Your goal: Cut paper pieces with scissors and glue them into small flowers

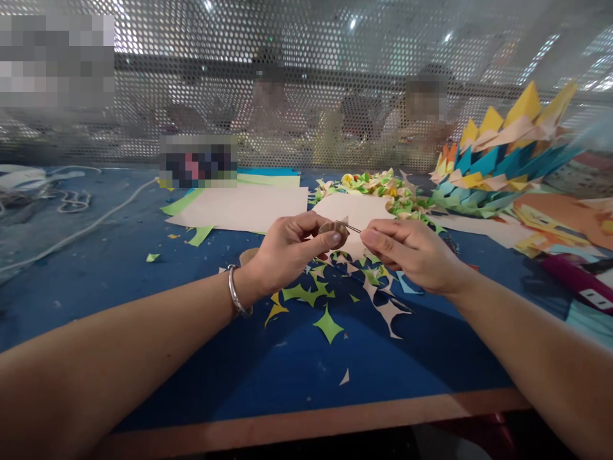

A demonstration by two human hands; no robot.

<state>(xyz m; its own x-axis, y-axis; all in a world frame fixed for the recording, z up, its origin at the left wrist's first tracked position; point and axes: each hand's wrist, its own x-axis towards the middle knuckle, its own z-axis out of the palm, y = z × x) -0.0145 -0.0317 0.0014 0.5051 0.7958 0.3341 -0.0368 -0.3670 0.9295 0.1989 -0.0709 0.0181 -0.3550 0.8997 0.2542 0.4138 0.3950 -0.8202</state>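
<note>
Between the thumb and fingers of my left hand (297, 250) is a small round paper piece (331, 227), pale brownish in the shade. My right hand (414, 250) pinches a thin, two-pronged metal tool (353, 227), whose far end reaches the paper piece; whether it grips the edge or only touches it, I cannot tell. Both hands are raised over the blue table (191, 358). Below them lie cut paper offcuts, among them a green four-pointed scrap (329, 324) and a cream scrap (390, 313). Just behind the hands rests a cream paper sheet (357, 207).
A heap of curled green and cream paper pieces (378, 182) lies at the back. More paper sheets (249, 204) are stacked back left, near a white cable (96, 223). Rows of folded, pointed paper (507, 153) and a purple object (575, 278) are at right. Perforated metal (306, 108) stands behind.
</note>
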